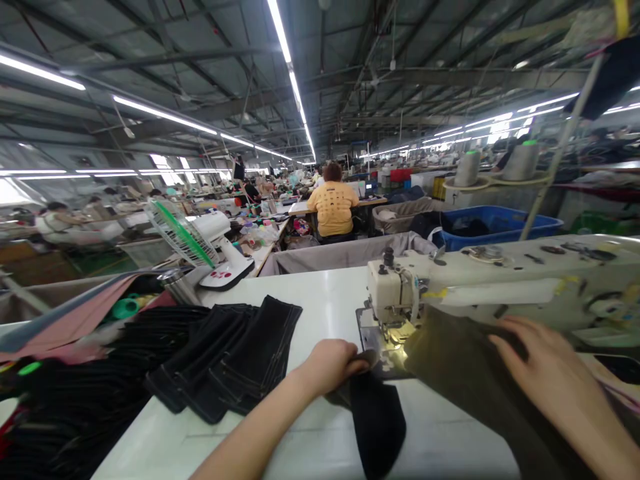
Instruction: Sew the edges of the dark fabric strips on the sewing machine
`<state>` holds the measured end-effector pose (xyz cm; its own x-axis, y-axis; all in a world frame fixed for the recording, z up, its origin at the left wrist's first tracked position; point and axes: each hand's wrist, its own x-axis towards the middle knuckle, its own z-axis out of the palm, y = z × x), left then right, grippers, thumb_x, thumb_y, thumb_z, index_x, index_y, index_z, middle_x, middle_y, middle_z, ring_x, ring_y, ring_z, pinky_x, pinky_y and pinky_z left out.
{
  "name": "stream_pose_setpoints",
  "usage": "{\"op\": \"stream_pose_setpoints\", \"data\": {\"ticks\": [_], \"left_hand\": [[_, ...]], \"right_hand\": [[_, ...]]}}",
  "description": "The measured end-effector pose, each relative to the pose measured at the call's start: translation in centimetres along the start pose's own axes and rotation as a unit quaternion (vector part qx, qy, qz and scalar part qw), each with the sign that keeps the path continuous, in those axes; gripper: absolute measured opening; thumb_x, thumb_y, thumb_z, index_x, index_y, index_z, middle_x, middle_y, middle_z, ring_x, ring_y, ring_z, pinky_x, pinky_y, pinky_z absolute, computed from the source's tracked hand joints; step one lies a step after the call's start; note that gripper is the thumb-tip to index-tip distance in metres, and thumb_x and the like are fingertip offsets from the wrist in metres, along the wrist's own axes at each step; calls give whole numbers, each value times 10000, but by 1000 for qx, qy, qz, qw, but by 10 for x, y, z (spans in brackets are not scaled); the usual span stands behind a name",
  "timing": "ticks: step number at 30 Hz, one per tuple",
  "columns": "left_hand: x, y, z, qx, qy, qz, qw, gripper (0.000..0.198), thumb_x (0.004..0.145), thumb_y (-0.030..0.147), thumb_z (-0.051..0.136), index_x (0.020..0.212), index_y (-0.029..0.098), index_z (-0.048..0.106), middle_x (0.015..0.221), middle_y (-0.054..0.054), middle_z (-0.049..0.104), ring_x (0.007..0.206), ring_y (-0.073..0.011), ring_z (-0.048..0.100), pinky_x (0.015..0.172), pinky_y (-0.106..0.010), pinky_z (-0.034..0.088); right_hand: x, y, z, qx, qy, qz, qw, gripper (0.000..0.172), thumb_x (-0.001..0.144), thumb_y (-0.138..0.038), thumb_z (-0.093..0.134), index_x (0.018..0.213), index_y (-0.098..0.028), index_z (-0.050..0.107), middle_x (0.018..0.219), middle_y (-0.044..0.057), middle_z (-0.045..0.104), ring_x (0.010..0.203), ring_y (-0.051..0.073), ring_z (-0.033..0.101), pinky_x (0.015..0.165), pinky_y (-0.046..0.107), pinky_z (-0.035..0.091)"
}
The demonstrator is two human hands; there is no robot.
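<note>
While left hand (334,365) pinches one black piece (377,427), right hand (543,363) grips one olive cloth (450,353); one sewing machine (393,290), two thread cones (468,169).

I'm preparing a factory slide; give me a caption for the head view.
Left hand pinching dark cloth, right hand on olive cloth, beside sewing machine.

Strip lights (280,30) are running beneath a beamed roof (200,27), a person (334,208) is sitting among worktables (301,208), and a sewing machine (450,270) is standing nearby, showing a large sewing workshop.

Limp olive-brown cloth (460,363) and smaller black cloth piece (379,427), both over white tabletop (320,293)
</note>
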<state>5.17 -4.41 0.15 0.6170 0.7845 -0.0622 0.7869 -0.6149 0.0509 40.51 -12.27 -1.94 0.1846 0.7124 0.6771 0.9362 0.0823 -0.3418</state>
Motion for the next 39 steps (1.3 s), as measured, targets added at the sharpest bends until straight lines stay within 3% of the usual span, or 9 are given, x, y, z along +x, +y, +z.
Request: {"op": "stream_pose_setpoints", "data": {"ticks": [6,10,14,21,25,29,31,35,39], "left_hand": [[19,3,0,55,139,5,989,250,900,307,648,1094,150,630,1121,-133,666,1042,-288,633,917,-427,503],[-9,16,6,-27,213,20,976,181,924,193,580,1096,173,633,1138,-112,636,1052,-256,606,924,-437,516],[-48,30,25,-136,182,56,972,184,932,301,606,1058,176,654,1095,-110,646,1013,-250,631,893,-421,549],[-73,58,55,-179,145,66,971,1158,687,609,802,1562,175,179,1555,-252,339,1440,-425,333,1130,-649,342],[-74,74,57,-263,241,-29,934,1147,774,434,784,1581,200,3,1591,-239,268,1459,-378,323,1117,-579,402],[-71,71,43,-229,324,14,918,714,867,194,617,1508,226,305,1437,-160,519,1365,-314,473,1146,-583,356],[-70,61,33,-189,338,70,919,503,881,92,500,1361,240,504,1285,-105,641,1269,-267,561,1149,-573,352],[-70,45,19,-137,277,135,942,473,892,50,419,1326,185,550,1195,-98,693,1111,-211,644,1043,-452,498],[-76,49,18,-51,208,187,959,372,921,144,497,1279,145,595,1158,-111,714,1043,-246,667,993,-473,535]], "right_hand": [[-48,-111,11,234,-268,-213,910,681,814,-571,713,1410,-289,540,1454,98,545,1321,308,523,1112,464,443],[-63,-103,21,214,-348,-211,888,881,653,-628,821,1412,-275,546,1426,111,570,1340,337,495,1177,562,316],[-71,-92,26,199,-345,-167,902,736,701,-567,818,1327,-243,604,1337,124,621,1251,327,555,1085,528,428],[-74,-126,27,336,-315,5,888,353,927,-311,568,1277,-271,596,1195,92,679,1076,276,641,973,504,500],[-71,-149,16,558,-296,249,734,355,922,-398,585,1254,-276,559,1161,62,667,911,204,689,850,402,571],[-71,-156,8,654,-293,296,632,385,889,-427,647,1221,-256,556,1081,53,665,907,190,685,873,387,566],[-74,-149,9,603,-312,241,694,502,864,-427,677,1304,-251,512,1017,53,658,874,201,675,840,404,574],[-75,-127,11,312,-226,-18,922,804,788,-323,760,1483,-252,363,1282,133,572,1192,306,558,1028,536,468],[-67,-122,12,186,-243,-266,914,740,833,-184,658,1501,-198,342,1463,142,472,1442,301,308,1185,562,271]]}}
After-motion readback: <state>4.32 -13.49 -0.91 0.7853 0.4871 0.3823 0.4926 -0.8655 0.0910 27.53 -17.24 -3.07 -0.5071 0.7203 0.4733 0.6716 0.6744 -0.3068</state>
